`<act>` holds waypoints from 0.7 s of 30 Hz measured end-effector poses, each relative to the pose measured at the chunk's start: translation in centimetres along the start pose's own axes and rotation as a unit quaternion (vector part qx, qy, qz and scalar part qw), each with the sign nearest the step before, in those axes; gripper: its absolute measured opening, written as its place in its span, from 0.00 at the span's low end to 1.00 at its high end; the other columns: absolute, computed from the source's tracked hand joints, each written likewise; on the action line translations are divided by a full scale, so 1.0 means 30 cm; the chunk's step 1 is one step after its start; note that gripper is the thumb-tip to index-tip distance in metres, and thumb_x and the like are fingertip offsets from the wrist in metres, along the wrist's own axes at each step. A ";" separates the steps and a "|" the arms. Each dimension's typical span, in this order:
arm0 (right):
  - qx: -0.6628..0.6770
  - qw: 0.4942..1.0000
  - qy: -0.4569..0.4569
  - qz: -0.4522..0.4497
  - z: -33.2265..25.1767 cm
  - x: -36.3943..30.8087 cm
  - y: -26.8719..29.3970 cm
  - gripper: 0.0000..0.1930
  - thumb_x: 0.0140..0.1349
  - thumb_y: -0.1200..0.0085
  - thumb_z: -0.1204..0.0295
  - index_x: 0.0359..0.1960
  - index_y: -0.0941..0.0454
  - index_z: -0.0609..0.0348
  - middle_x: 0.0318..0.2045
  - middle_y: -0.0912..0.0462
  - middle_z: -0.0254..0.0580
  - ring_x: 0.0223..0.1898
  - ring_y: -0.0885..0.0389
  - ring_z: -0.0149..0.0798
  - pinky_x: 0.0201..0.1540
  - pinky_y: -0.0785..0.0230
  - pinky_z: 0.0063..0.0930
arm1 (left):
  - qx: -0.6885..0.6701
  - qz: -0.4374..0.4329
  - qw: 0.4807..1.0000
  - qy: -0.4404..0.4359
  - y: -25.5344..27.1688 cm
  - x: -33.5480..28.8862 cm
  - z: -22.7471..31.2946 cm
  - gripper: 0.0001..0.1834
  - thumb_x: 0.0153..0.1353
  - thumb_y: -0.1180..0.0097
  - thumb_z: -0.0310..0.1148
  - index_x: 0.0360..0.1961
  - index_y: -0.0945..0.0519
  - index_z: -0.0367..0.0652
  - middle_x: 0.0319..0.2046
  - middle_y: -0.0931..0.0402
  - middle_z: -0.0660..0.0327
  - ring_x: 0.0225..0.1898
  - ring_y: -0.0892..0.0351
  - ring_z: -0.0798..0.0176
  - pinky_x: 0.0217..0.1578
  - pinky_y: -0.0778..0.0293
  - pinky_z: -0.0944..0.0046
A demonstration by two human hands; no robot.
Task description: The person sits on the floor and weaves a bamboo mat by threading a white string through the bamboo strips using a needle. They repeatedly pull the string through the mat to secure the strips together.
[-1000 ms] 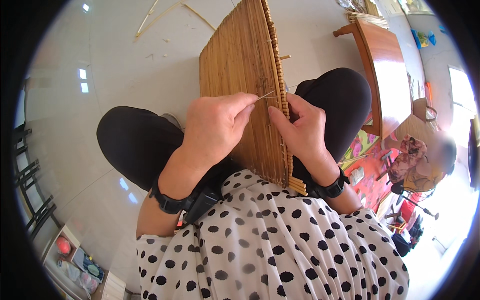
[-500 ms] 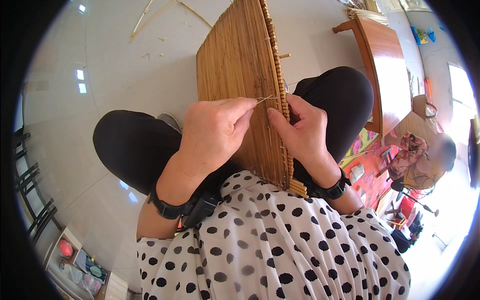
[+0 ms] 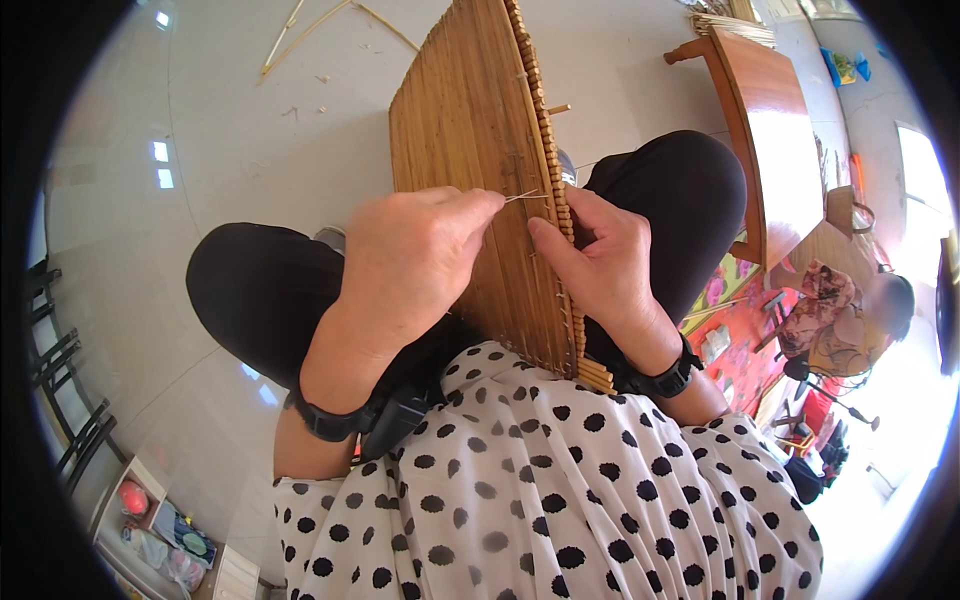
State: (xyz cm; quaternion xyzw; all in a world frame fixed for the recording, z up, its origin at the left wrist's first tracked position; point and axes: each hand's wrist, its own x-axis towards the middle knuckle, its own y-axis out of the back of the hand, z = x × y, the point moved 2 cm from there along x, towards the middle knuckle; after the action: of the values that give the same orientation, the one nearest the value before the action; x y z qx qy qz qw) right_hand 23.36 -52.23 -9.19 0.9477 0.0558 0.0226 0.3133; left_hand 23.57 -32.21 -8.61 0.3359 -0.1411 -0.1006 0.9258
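1. Head view shows your left hand (image 3: 415, 265) pinched shut on a thin pale strand (image 3: 522, 196), thumb and forefinger closed on its near end, just left of the bamboo mat's (image 3: 470, 150) beaded edge

2. Your right hand (image 3: 600, 265) is wrapped narrow around that edge, fingers (image 3: 548, 240) pressing the slats right below where the strand enters; the thumb lies along the row of stick ends (image 3: 545, 130)

3. Mat stands tilted across your lap, between your two knees (image 3: 250, 290), its far end reaching away from both grips over the pale floor (image 3: 230, 120)

4. By my reading, you are at the stitching step: the strand is through the edge and is being drawn tight toward your left grip

5. Next move likely calls for a steady pull away from the right hand, with the right fingers clamped so the slats do not spread

6. Beyond the right grip stands a wooden bench (image 3: 770, 140); another person (image 3: 850, 310) sits further out on a bright patterned mat (image 3: 730, 330); loose sticks (image 3: 300, 30) lie well beyond the mat's far end
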 end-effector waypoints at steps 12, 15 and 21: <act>-0.013 0.998 0.025 -0.052 -0.050 0.025 -0.019 0.13 0.57 0.35 0.72 0.43 0.16 0.63 0.22 0.20 0.52 0.20 0.22 0.49 0.27 0.26 0.32 | 0.042 0.004 0.999 0.011 0.047 0.000 0.008 0.07 0.60 0.36 0.20 0.39 0.13 0.38 0.30 0.14 0.53 0.26 0.16 0.54 0.28 0.23 0.64; -0.021 0.999 0.007 -0.048 -0.055 0.024 -0.027 0.14 0.57 0.35 0.71 0.43 0.16 0.63 0.22 0.20 0.53 0.21 0.21 0.51 0.28 0.26 0.33 | 0.015 0.013 1.000 0.019 0.046 -0.010 -0.009 0.08 0.61 0.36 0.19 0.41 0.13 0.38 0.30 0.14 0.53 0.26 0.16 0.57 0.29 0.24 0.65; 0.112 0.992 -0.030 -0.041 -0.055 0.024 -0.087 0.20 0.56 0.33 0.68 0.50 0.16 0.64 0.30 0.16 0.49 0.21 0.19 0.43 0.29 0.25 0.33 | -0.041 0.016 0.996 0.079 0.096 -0.032 -0.056 0.08 0.64 0.37 0.20 0.44 0.13 0.36 0.27 0.16 0.61 0.26 0.22 0.72 0.29 0.28 0.72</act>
State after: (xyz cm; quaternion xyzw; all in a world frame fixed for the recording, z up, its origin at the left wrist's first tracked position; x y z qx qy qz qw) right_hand 23.71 -49.08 -9.42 0.9741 0.0869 -0.0251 0.2074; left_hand 23.48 -28.78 -8.18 0.3023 -0.0686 -0.0644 0.9486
